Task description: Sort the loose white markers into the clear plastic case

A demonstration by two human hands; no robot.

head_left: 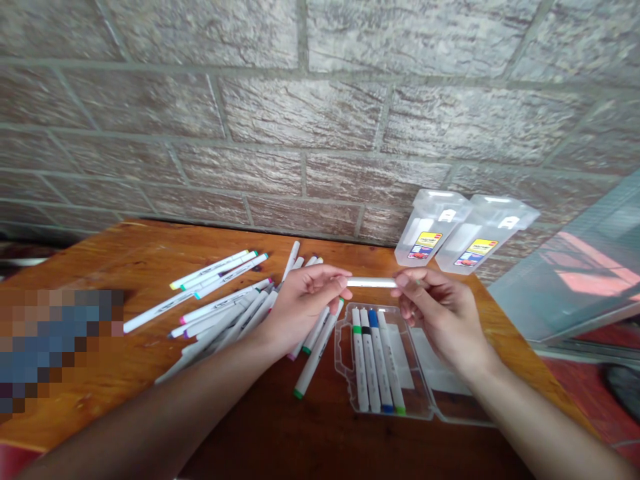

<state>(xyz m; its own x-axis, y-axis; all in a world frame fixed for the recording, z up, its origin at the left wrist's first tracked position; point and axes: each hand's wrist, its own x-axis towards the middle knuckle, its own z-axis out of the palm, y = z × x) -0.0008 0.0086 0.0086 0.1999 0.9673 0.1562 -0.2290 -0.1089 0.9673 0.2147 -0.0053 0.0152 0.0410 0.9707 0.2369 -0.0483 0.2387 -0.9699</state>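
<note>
Between my two hands a white marker (371, 283) lies level above the table, pinched at both ends. My left hand (313, 297) is closed on its left end, and my right hand (443, 310) on its right end; the fingers cover both tips. Just below sits an open clear plastic case (423, 407) with several white markers (379, 363) side by side in its left half, showing green, black and blue bands. Under and left of my left hand spreads a loose heap of white markers (227, 320) with coloured ends. One green-ended marker (320, 353) lies beside the case.
Two clear plastic containers (425, 230) with yellow labels stand at the back right, near the brick wall (305, 133). The wooden table (115, 267) ends at the right by a glass panel (575, 267). At the left edge a patch is pixelated.
</note>
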